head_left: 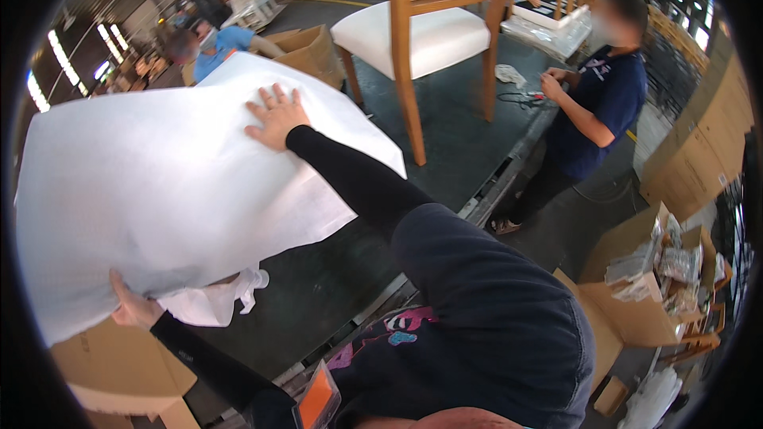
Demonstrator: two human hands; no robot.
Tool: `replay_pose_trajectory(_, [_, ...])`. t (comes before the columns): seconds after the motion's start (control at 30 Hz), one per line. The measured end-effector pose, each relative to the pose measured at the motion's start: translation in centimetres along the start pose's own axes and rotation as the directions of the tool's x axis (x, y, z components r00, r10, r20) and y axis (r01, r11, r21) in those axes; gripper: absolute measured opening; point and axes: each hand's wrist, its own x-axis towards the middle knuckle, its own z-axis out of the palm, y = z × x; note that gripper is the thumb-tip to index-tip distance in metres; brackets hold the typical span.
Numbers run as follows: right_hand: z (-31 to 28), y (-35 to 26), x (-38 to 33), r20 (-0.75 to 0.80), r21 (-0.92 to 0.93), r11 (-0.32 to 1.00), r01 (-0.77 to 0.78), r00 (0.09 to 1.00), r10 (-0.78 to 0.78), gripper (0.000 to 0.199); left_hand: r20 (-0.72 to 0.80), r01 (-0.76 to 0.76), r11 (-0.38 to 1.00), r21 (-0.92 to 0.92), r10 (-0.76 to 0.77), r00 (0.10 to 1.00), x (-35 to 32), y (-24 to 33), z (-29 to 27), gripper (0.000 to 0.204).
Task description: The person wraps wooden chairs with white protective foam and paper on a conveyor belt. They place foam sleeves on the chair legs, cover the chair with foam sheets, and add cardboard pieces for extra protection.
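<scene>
A large white sheet of thin wrapping material (159, 167) is draped over something bulky whose shape is hidden. My right hand (278, 117) lies on top of the sheet near its far side, fingers spread and palm down. At the near left edge, my left hand (135, 306) grips the sheet, and some of its fingers are out of sight. A loose flap of the white material (208, 304) hangs next to the left hand, above the dark work surface (318, 294).
A wooden chair (404, 71) with a white seat stands on the work surface ahead. A person in navy (604, 99) is at the right, another in light blue (226, 48) beyond the sheet. Cardboard boxes (119, 365) stand at lower left, and an open carton (636, 310) at right.
</scene>
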Motion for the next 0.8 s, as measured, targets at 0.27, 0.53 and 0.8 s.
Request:
replay_pose_trajectory(0.27, [1.1, 0.3, 0.7, 0.008, -0.078, 0.997, 0.0, 1.0, 0.001, 0.068, 0.012, -0.033, 0.995, -0.095, 0.034, 0.999, -0.5, 0.0, 1.1, 0.044])
replay_pose_trajectory(0.53, [3.3, 1.0, 1.8, -0.024, -0.147, 0.987, 0.061, 0.998, -0.065, 0.072, -0.104, -0.093, 0.995, -0.041, 0.088, 0.991, 1.2, -1.1, -0.4, 0.028])
replay_pose_trajectory(0.8, [1.7, -0.9, 1.2, 0.066, -0.168, 0.985, 0.034, 0.998, -0.023, 0.068, -0.045, -0.137, 0.99, -0.013, 0.136, 0.99, -0.7, 2.0, 0.6, 0.047])
